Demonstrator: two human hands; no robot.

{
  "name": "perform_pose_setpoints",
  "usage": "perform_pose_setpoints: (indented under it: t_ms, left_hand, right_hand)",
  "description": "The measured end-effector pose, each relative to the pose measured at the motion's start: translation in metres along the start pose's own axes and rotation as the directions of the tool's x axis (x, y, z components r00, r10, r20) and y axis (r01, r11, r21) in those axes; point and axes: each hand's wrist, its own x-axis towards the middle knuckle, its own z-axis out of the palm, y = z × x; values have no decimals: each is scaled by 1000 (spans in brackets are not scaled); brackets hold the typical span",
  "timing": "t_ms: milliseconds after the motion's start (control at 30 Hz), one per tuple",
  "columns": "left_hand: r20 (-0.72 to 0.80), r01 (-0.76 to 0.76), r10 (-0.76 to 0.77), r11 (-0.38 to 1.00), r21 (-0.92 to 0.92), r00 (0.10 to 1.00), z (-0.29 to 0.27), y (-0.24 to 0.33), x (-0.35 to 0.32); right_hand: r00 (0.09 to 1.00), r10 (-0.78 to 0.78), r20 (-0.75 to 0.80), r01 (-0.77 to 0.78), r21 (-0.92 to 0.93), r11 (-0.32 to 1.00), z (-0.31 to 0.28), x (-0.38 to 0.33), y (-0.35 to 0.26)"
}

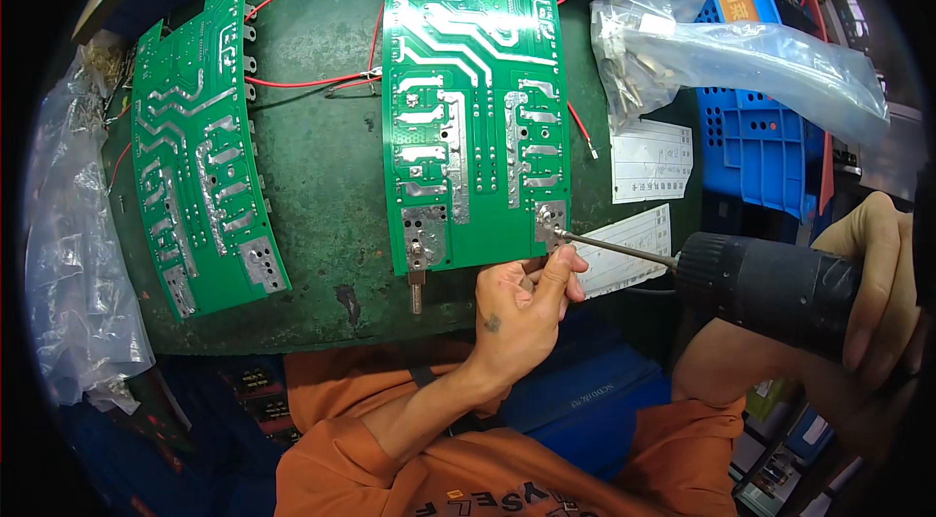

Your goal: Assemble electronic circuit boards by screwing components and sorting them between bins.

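My right grip (882,288) is wrapped round the black body of a power screwdriver (770,283); its long bit (624,251) points leftward, the tip at the silver patch (544,240) on the lower right corner of a green circuit board (478,176). My left grip (522,317) is drawn in at that same corner, thumb just beside the bit's tip and fingers partly hidden by the board's lower edge; I cannot tell whether it pinches anything there. The board sits in front of me on the worn green desk (331,205), a metal stub (416,295) jutting below its lower left corner; a second board (205,166) stands to the left, well apart, with a red wire (312,82) running between the two; to the right are two paper slips, a clear bag (780,68) and a blue crate (751,156); another clear bag (83,254) lies at far left.
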Motion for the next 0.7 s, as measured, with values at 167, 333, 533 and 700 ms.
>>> perform_pose_setpoints:
  t_ms: [167, 333, 533, 700]
  left_hand:
    - [-31, -8, 8, 1000, 7, 999, 0, 1, -1]
    - [-30, -11, 11, 1000, 11, 999, 3, 0, 0]
    - [-29, -23, 24, 999, 26, 999, 2, 0, 0]
    - [-34, -48, 48, 999, 23, 998, 3, -2, 1]
  right_hand:
    - [998, 56, 13, -56, -27, 998, -5, -4, -4]
    - [993, 115, 19, -113, -66, 991, 12, 10, 30]
    - [982, 184, 31, -180, -100, 978, 1, 1, 16]
    - [972, 231, 46, -224, -128, 966, -3, 8, 10]
